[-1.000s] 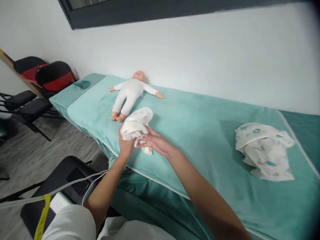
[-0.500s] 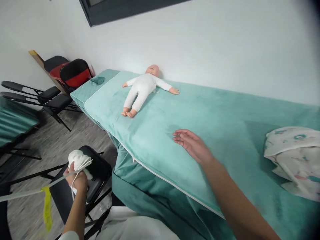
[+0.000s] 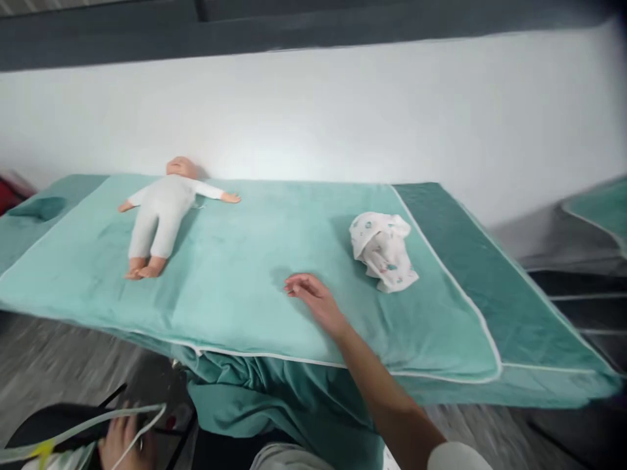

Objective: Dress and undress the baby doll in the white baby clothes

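A baby doll (image 3: 164, 205) in a white suit lies on its back at the left of the green bed cover (image 3: 274, 228), arms spread. My right hand (image 3: 316, 300) hovers over the middle of the cover with fingers loosely apart, holding nothing. To its right lies a crumpled white cloth (image 3: 385, 251) with a coloured print. At the bottom left my left hand (image 3: 127, 440) is low beside the bed, blurred and partly cut off. A pale strap (image 3: 98, 418) with a yellow tag passes across it; whether its fingers grip anything is unclear.
A black chair (image 3: 53, 418) stands at the lower left. Green fabric (image 3: 274, 398) hangs off the bed's front edge. A white wall (image 3: 313, 124) rises behind the bed, and part of another green-covered surface (image 3: 602, 212) shows at the far right.
The view has turned right, bringing the whole printed cloth into sight. My left hand is lower in view, and the white bundle it held is no longer clearly visible. My right hand remains open above the cover.
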`<state>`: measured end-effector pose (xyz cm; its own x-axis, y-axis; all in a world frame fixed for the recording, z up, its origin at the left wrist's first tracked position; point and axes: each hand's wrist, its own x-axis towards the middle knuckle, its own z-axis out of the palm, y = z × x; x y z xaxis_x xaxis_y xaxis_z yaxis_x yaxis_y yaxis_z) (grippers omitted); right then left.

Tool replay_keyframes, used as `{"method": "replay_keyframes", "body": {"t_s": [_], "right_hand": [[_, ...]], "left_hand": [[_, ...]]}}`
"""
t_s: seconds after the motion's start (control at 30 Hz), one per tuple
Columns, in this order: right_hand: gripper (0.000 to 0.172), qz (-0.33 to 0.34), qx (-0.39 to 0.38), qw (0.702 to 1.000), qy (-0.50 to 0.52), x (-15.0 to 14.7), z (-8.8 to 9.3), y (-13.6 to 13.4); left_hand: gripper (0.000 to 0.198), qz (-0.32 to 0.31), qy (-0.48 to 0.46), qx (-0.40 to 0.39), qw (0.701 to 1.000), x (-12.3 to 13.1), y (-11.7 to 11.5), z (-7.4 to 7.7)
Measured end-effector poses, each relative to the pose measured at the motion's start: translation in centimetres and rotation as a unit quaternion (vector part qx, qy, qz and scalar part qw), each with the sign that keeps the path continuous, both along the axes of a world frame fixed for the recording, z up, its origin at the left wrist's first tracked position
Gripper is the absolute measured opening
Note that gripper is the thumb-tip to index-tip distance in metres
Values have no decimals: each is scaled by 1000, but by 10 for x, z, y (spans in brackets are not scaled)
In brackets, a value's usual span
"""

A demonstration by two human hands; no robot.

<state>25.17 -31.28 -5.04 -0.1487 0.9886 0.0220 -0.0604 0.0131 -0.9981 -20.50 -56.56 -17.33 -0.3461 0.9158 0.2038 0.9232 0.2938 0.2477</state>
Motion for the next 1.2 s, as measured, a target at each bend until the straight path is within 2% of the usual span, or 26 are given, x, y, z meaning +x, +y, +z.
{"method": "replay_keyframes", "body": {"t_s": [0.03, 0.07, 0.1, 0.17, 0.23, 0.33, 0.43, 0.53, 0.63, 0.7, 0.77, 0.87, 0.97, 1.0, 1.07, 1.13, 1.17, 1.2], "right_hand": [[20, -48, 12, 999, -18, 15, 0, -4], [22, -96, 23, 995, -34, 32, 1, -7], [25, -146, 36, 987, -53, 49, 2, -11], [29, -241, 63, 963, -102, 82, 7, -16], [35, -309, 74, 936, -149, 112, 15, -19], [43, -347, 64, 918, -180, 138, 26, -17], [48, -362, 89, 904, -211, 145, 34, -3], [49, -377, 79, 878, -283, 141, 38, 23], [35, -356, -27, 862, -360, 135, 41, 56], [19, -336, -62, 850, -401, 130, 43, 79], [25, -324, -41, 846, -422, 125, 46, 98], [30, -307, 11, 861, -405, 116, 52, 112], [27, -289, 90, 883, -359, 102, 64, 108], [24, -258, 128, 897, -334, 96, 68, 103], [18, -151, 218, 920, -290, 84, 74, 90], [16, -79, 290, 909, -289, 76, 73, 77], [19, -88, 308, 894, -314, 74, 70, 72], [26, -124, 308, 876, -351, 74, 65, 70]], "left_hand": [[84, -94, -20, 70, 993, 15, 18, -2], [78, -186, -31, 130, 973, 35, 36, 0], [75, -253, -42, 149, 955, 57, 55, 5], [71, -327, -57, 208, 920, 107, 93, 24], [63, -408, -75, 244, 876, 156, 129, 50], [53, -475, -135, 283, 822, 219, 188, 88], [44, -508, -222, 225, 801, 276, 257, 111], [33, -460, -380, 110, 795, 333, 324, 118], [34, -430, -473, 18, 769, 375, 368, 117], [31, -417, -489, 5, 766, 388, 381, 116], [30, -405, -514, 3, 756, 391, 386, 116], [39, -408, -584, -18, 702, 385, 387, 118], [62, -424, -620, -44, 659, 383, 386, 120], [70, -425, -625, -48, 653, 383, 385, 121], [79, -412, -647, -36, 641, 384, 384, 122], [78, -369, -688, -4, 625, 385, 384, 122], [72, -344, -706, 11, 619, 384, 385, 122], [63, -322, -716, 19, 618, 384, 387, 121]]}}
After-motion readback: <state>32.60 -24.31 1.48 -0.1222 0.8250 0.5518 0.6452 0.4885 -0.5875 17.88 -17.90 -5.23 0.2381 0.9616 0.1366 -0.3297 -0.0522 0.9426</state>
